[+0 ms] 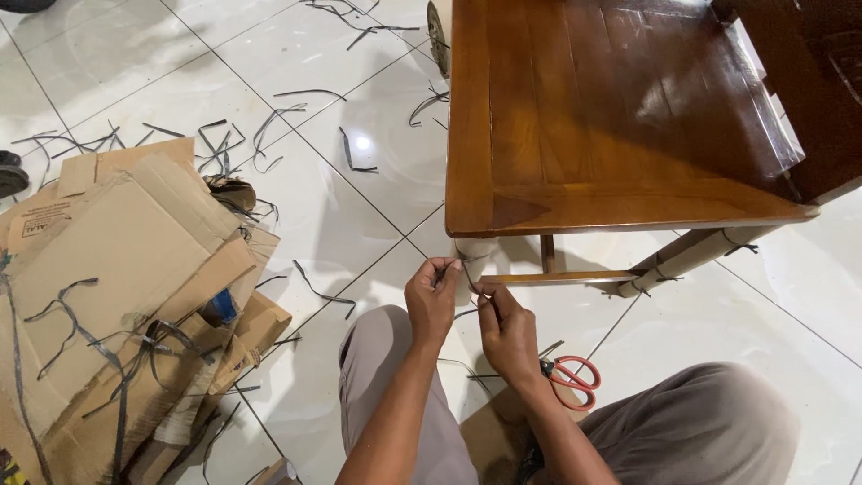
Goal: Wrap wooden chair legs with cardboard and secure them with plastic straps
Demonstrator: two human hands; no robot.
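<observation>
2 hands meet just below the middle of the frame, working at a thin dark strap [467, 269] that runs around the paper-wrapped front leg [474, 256] of a wooden chair [620, 117]. The left hand [431, 301] has its fingers pinched shut on the strap's near end, thumb against forefinger. The right hand [505, 330] is likewise closed, fingertips nipping the same band just beside the left; whether it holds a second loose end I cannot tell.

The strap looks like flat plastic packing band: light, springy, stiff along its length but easy to bend across, and probably slick with sharp edges. I judge the best hold is right where the fingers already are, close to the leg, so the band cannot whip back. The leg itself is rigid and the chair heavy enough to stay put under a tug.

Red-handled scissors [571, 373] lie on the white tiled floor [341, 216] touching the right wrist's outer side, lower centre. Many cut strap pieces [319, 289] lie scattered across the tiles, and flattened cardboard [126, 269] is heaped at the left edge. The rear leg, also wrapped and banded [682, 260], shows at centre right.
</observation>
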